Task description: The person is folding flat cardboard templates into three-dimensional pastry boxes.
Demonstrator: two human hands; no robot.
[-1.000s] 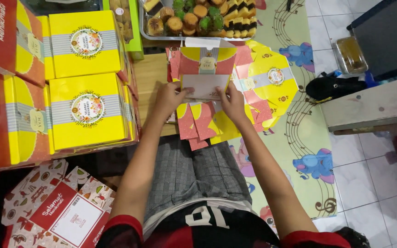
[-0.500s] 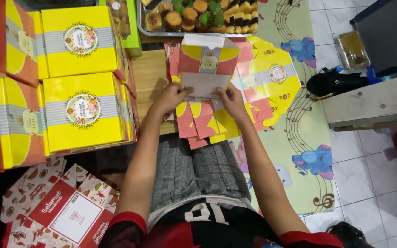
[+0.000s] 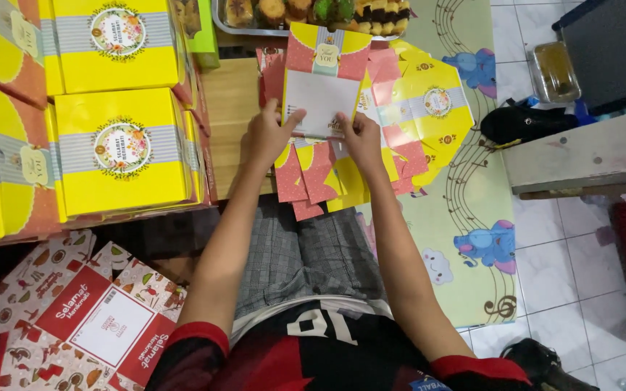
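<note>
Two hands are on the flat box blank: your left hand point(image 3: 266, 134) grips its left edge, thumb over the white panel, and your right hand point(image 3: 360, 134) pinches the lower right corner. The box blank point(image 3: 322, 87) lies on a pile of unfolded blanks point(image 3: 371, 156) on the play mat point(image 3: 472, 181). Since a second ago its top flap stands higher toward the tray of cakes point(image 3: 313, 13), so folding looks under way. Finished yellow boxes point(image 3: 121, 148) sit stacked left.
</note>
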